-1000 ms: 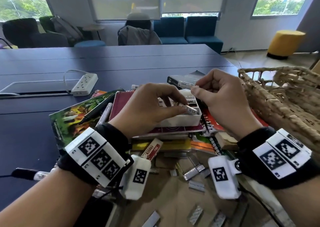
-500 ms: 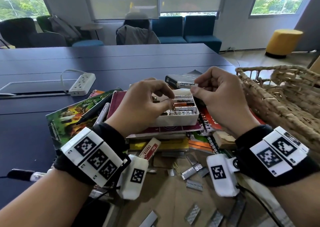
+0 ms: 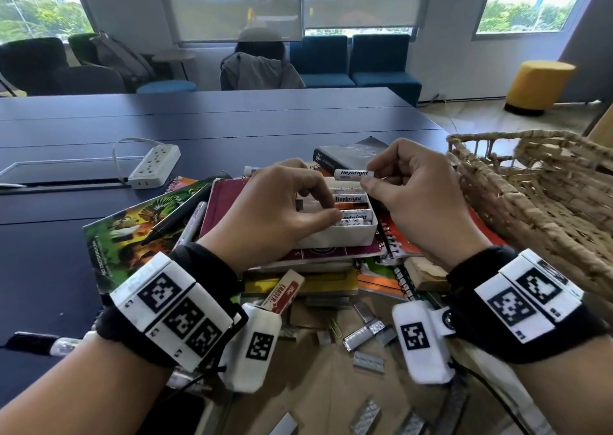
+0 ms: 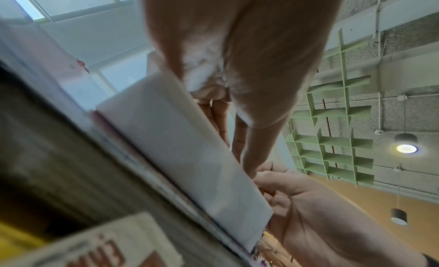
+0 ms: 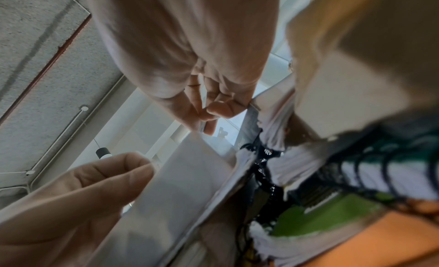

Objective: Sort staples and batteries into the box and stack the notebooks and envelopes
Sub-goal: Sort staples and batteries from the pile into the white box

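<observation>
A white box holding several white "Heybright" batteries stands on a maroon notebook atop a pile of notebooks. My left hand is curled over the box's left half, thumb at the near wall and fingers inside. In the left wrist view the thumb lies along the box's wall. My right hand pinches one white battery just above the box's far right corner. Its end shows between the fingertips in the right wrist view. Staple strips lie scattered on a brown envelope in front.
A wicker basket stands close on the right, next to my right wrist. A white power strip lies at the back left on the dark table. Markers, an eraser and a grey book lie around the pile.
The battery that my left hand held over the box a second ago now lies in it, and that hand has drawn back left. My right hand has kept its battery, raised slightly.
</observation>
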A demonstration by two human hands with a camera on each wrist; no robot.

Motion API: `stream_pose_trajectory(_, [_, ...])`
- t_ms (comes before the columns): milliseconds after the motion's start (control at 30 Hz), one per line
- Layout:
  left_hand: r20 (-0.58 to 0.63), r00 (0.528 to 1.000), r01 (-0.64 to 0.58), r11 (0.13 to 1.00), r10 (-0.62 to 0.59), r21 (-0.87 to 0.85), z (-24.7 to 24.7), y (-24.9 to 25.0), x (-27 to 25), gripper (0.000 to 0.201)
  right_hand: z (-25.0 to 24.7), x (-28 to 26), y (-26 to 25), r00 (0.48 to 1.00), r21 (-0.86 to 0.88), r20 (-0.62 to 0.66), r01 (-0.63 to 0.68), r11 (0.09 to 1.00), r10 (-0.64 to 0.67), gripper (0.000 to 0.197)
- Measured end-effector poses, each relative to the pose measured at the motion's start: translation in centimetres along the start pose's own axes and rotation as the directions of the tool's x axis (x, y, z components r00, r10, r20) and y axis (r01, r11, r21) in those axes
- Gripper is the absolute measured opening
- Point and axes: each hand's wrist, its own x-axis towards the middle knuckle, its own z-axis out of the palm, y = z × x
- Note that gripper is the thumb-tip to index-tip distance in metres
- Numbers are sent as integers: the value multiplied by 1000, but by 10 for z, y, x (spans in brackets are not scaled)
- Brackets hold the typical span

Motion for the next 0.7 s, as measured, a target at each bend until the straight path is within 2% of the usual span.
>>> stream_pose_trajectory(433, [-26,999,49,997,-47,63,2,4,1,26,2,-1,3,1000,-58,25,10,998,-8,12])
stream_pose_trajectory(600, [-87,994,68,993,-60,96,1,2,0,35,1,0,4,1000,-74,10,8,997,-8,12])
stream_pose_trajectory(700, [-58,996,70,993,-65,97,3,2,0,37,1,-1,5,1000,-119,-18,5,993,-7,12])
